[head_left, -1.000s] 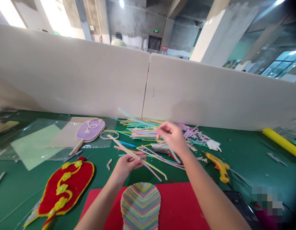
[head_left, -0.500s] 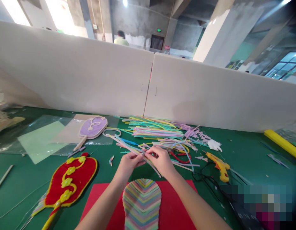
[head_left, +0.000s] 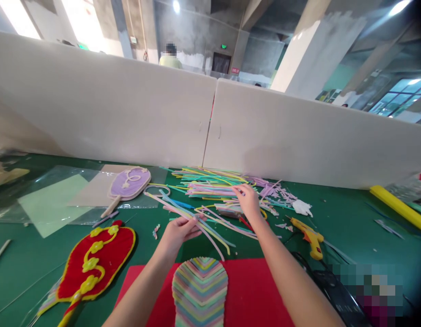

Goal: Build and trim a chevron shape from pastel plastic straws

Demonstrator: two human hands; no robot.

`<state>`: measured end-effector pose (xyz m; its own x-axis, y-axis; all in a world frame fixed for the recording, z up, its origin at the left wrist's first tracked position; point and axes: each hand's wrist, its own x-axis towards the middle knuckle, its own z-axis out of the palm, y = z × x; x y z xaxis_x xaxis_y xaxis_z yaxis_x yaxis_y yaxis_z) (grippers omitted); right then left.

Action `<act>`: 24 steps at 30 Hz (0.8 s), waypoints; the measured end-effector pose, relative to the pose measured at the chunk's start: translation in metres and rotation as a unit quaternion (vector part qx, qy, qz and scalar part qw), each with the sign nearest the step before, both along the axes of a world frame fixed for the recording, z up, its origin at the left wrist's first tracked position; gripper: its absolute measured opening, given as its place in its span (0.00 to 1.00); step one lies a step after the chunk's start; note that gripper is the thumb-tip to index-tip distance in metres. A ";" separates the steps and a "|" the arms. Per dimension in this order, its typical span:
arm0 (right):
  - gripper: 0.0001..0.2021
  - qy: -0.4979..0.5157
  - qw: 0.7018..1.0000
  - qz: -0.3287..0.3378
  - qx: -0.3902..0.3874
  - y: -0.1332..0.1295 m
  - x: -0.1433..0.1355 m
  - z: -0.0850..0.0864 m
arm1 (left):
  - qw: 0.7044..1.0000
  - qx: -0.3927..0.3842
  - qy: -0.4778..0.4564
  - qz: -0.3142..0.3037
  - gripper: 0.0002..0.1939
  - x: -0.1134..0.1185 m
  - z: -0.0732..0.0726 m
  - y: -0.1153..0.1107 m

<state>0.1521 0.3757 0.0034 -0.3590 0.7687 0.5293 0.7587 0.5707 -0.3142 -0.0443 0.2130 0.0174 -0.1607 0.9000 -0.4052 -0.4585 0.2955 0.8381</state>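
Observation:
My left hand [head_left: 183,228] is closed around several pastel pipe cleaners [head_left: 176,207] in pink, yellow and blue, which stick out on both sides of the fingers. My right hand [head_left: 247,196] is over the right part of a pile of pipe cleaners [head_left: 210,177]. Its thumb and index finger are pinched together at the pink stems; what lies between them I cannot make out. Below both hands, a rounded panel of pipe cleaners [head_left: 200,290] in striped V shapes rests on a red board [head_left: 254,295].
To the left lie a red fan with yellow flowers [head_left: 106,245] and a purple fan [head_left: 130,181]. A yellow glue gun [head_left: 309,237], a black power strip [head_left: 343,295] and a yellow bar [head_left: 401,209] are on the right. A white partition [head_left: 128,113] closes off the back.
My right hand has left the held pipe cleaners and moved up and right to the pile. My left hand keeps its hold, and the pipe cleaners in it have spread apart.

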 end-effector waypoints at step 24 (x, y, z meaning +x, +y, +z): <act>0.12 0.112 0.982 -0.075 0.130 0.062 0.009 0.055 | 1.000 -0.016 -0.003 -0.021 0.15 0.006 -0.001 -0.001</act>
